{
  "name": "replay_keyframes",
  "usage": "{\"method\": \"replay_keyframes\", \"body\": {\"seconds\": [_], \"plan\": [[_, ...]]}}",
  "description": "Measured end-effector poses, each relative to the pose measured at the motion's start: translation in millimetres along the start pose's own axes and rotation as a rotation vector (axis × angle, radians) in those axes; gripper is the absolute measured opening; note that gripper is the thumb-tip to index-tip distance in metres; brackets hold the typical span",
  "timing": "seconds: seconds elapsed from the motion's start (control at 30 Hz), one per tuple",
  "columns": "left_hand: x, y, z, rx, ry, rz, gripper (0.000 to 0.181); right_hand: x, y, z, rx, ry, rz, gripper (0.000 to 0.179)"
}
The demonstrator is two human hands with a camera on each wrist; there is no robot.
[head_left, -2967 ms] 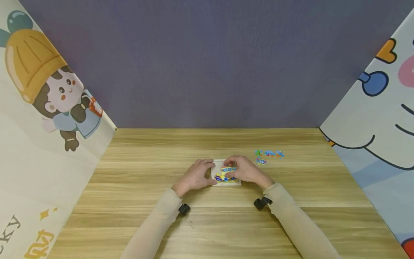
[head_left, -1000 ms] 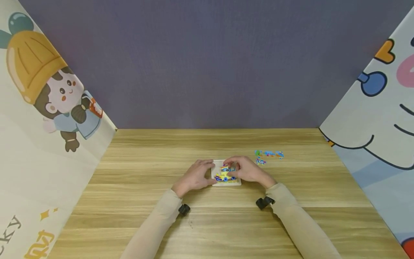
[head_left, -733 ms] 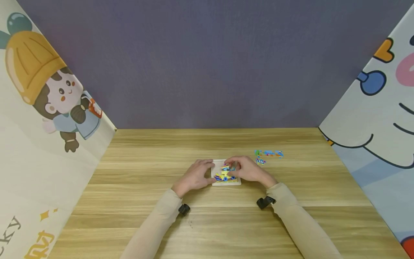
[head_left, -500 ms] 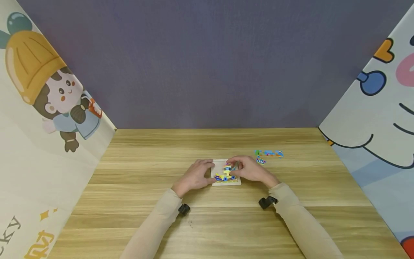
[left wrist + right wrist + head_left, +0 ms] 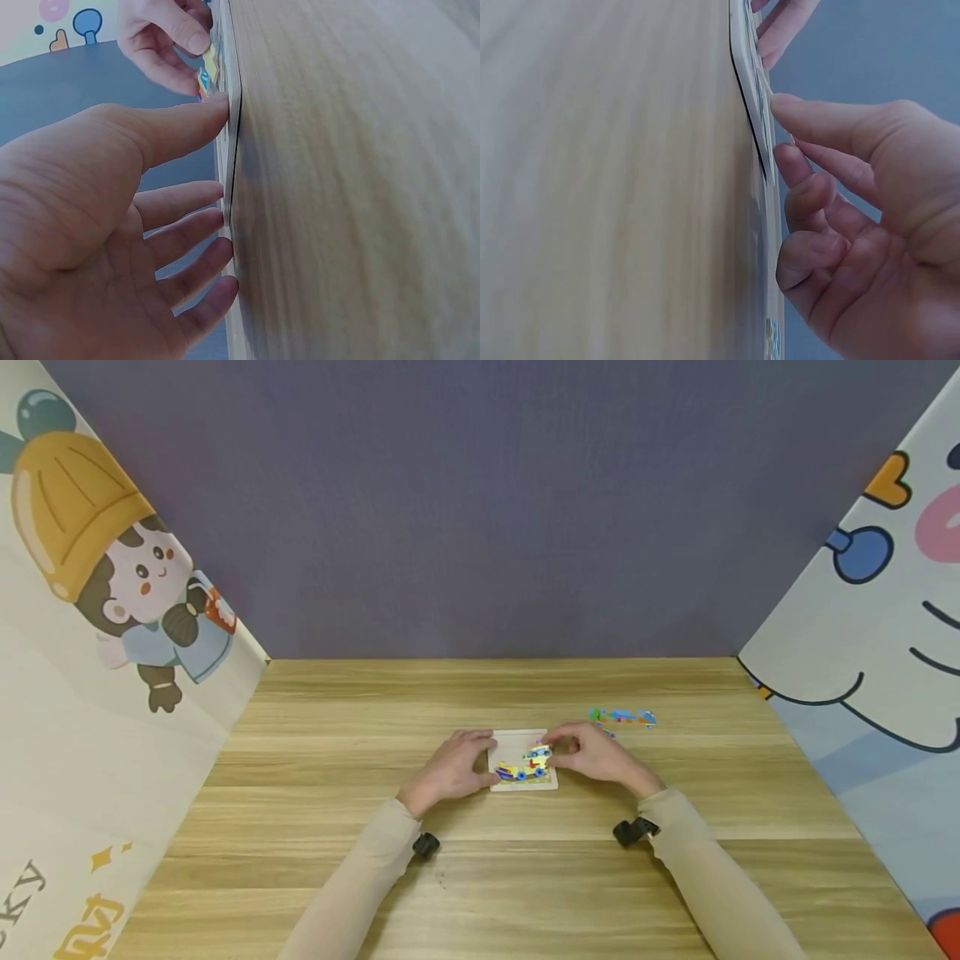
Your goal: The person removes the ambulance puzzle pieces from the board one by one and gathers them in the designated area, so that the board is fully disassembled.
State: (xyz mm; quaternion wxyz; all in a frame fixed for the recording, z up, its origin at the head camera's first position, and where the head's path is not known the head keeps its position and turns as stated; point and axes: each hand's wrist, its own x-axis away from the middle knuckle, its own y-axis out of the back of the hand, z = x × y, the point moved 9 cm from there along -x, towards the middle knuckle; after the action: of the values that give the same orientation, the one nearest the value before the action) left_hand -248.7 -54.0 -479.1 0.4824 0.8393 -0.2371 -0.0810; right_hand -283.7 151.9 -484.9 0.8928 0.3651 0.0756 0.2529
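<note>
A small white puzzle board (image 5: 512,743) lies on the table, with yellow and blue pieces (image 5: 517,773) fitted along its near part. My left hand (image 5: 453,767) steadies the board's left edge, thumb and spread fingertips against it, as the left wrist view also shows. At the board's right side my right hand (image 5: 597,753) pinches a yellow-and-blue puzzle piece (image 5: 537,752) between thumb and index finger, tilted over the board. In the left wrist view the held piece (image 5: 204,81) shows at the fingertips. The right hand's other fingers (image 5: 810,196) curl in underneath.
Several loose puzzle pieces (image 5: 624,716) lie in a row behind and right of my right hand, one partly hidden by it. The wooden table (image 5: 360,710) meets a dark back wall (image 5: 495,527), with printed panels on both sides.
My right hand has drawn to the right with the puzzle piece, which has turned and tilted, baring more of the board and the fitted pieces. The left hand stays at the board's edge.
</note>
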Motion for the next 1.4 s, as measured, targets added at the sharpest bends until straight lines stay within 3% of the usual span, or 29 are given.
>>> {"method": "replay_keyframes", "body": {"seconds": [1.17,1.4], "plan": [[0.6,0.0,0.6,0.001,0.0,0.0,0.068,40.5,53,-42,0.046,-0.03,-0.158,0.032],[1.0,0.3,0.0,-0.007,-0.008,0.001,0.067,47.7,62,-56,0.067,-0.09,-0.169,0.034]]}}
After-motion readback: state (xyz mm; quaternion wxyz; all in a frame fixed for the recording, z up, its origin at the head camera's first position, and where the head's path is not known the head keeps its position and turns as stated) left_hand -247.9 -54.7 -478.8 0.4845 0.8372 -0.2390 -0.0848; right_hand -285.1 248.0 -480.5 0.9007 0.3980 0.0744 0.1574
